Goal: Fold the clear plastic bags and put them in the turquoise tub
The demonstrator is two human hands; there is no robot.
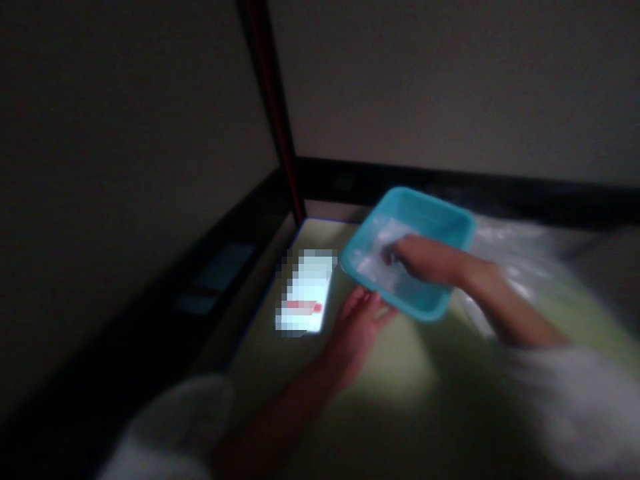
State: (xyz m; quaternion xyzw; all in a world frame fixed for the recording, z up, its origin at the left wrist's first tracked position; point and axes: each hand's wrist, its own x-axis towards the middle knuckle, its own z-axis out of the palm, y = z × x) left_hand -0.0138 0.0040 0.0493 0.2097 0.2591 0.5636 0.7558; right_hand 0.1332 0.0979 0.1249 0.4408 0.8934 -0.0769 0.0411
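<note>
A turquoise plastic basin is tilted toward me. My left hand is at its near left edge, with the fingers reaching under the rim and partly hidden there. Inside the basin lies a thin, whitish, crumpled sheet, perhaps plastic or paper; blur keeps me from telling which. My right hand reaches in over the near right rim, its fingers curled together on this whitish sheet. The fingertips are smeared by motion.
A lit phone-like screen, partly pixelated, lies left of the basin on a greenish mat. Clear crumpled plastic spreads out to the right. Dark baseboards and walls meet at a corner post. The room is dim.
</note>
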